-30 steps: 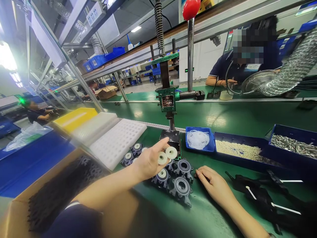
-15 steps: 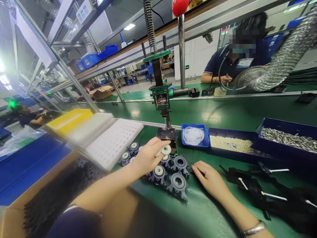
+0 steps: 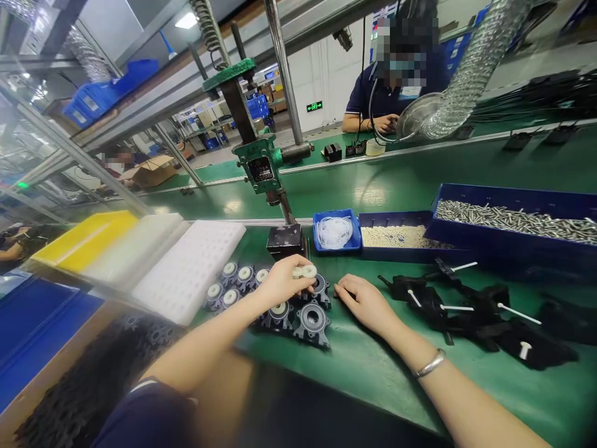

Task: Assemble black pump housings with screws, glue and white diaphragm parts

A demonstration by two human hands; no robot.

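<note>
My left hand (image 3: pixel 283 279) is closed around small white plastic rings (image 3: pixel 308 271), at least two, and hovers over the black housings. Beneath it the housings stand in rows on the green table; most at the left carry a white ring, such as this seated ring (image 3: pixel 230 297). At the front right, a black housing (image 3: pixel 313 318) shows a bare centre. To the right of the rows, my right hand (image 3: pixel 366 302) rests on the table with curled fingers. Something dark shows under its fingers, too hidden to name.
Behind the housings stands a green hand press (image 3: pixel 259 163) on a black block. Blue bins hold clear rings (image 3: pixel 334 232), cream bits (image 3: pixel 396 236) and metal pins (image 3: pixel 508 218). Black parts with white shafts (image 3: pixel 457 308) lie right. Left are a white foam tray (image 3: pixel 191 267) and a carton. A co-worker sits opposite.
The view has shifted. My left hand with the white rings has moved over the housings towards the back right one; my right hand stays beside the rows.
</note>
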